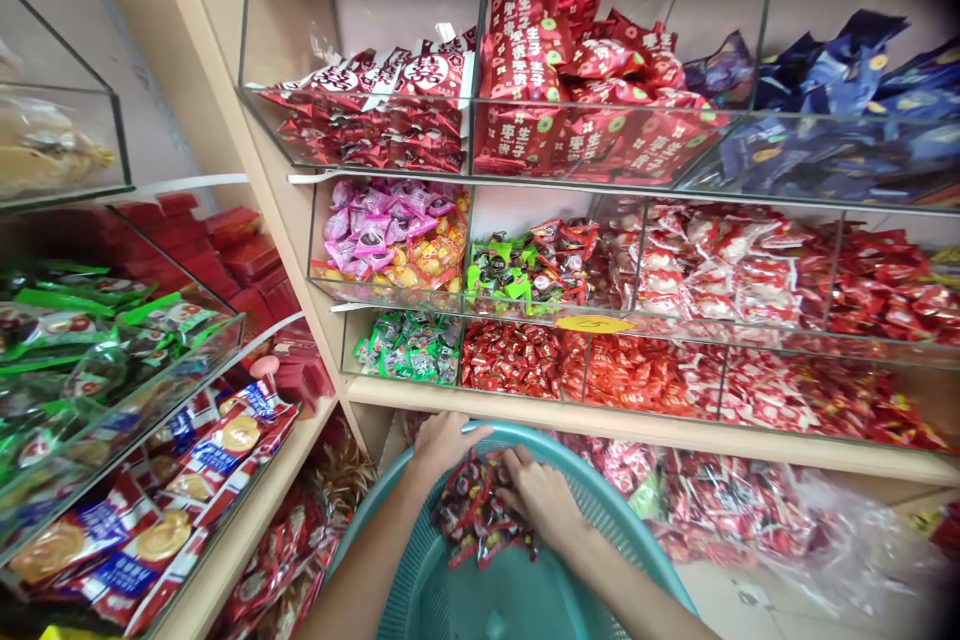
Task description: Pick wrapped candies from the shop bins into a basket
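Note:
A teal plastic basket (637, 530) with slotted sides sits below the shelves. A pile of small candies in dark red and clear wrappers (476, 510) lies toward its far side. My left hand (444, 442) is at the far left rim, its fingers bent over the edge and its thumb stretched along it. Inside the basket, my right hand (541, 498) has its fingers curled into the right side of the pile. Its fingertips are partly hidden among the wrappers.
Glass-fronted shelves (600, 320) of wrapped sweets rise in front. A side shelf (247, 500) with green packets and biscuit packs stands close on the left. Bagged sweets (750, 510) lie under the bottom board on the right. A yellow price tag (594, 324) hangs mid-shelf.

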A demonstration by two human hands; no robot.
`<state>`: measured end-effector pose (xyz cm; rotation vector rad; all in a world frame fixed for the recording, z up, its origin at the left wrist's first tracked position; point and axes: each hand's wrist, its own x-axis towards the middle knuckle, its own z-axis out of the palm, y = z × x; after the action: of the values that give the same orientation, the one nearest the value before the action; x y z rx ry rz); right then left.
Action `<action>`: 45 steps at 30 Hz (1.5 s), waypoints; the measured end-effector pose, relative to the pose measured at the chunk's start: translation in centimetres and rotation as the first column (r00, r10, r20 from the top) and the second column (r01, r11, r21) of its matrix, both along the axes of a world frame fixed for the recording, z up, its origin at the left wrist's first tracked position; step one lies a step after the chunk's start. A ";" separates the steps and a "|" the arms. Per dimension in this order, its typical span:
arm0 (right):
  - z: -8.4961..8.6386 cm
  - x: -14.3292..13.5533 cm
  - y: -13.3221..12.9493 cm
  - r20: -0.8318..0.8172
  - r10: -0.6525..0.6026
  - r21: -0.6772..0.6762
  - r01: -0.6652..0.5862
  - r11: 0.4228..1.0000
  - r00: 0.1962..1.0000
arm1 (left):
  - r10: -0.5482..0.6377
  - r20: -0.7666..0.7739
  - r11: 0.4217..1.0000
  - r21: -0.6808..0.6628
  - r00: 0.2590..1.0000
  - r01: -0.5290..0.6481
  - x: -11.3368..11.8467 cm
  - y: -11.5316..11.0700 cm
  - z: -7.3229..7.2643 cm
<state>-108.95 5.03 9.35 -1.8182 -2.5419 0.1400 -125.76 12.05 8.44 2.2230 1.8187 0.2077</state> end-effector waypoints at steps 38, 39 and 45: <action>24.3 4.1 14.7 -0.114 -0.268 0.485 0.289 0.825 0.957 | 0.000 0.025 1.000 -0.002 1.000 0.000 -0.4 0.6 0.1; 24.5 4.3 14.6 -0.131 -0.261 0.495 0.291 0.819 0.956 | -0.005 0.025 1.000 0.002 1.000 0.005 -0.4 0.6 0.1; 25.1 5.0 10.3 -0.330 -0.057 0.586 0.252 0.770 0.942 | -0.003 0.022 1.000 -0.011 1.000 0.003 -0.2 0.4 0.6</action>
<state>-103.97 15.30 34.43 -1.5725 -1.8920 -0.3665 -126.00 12.48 9.05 2.2078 1.8006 0.2200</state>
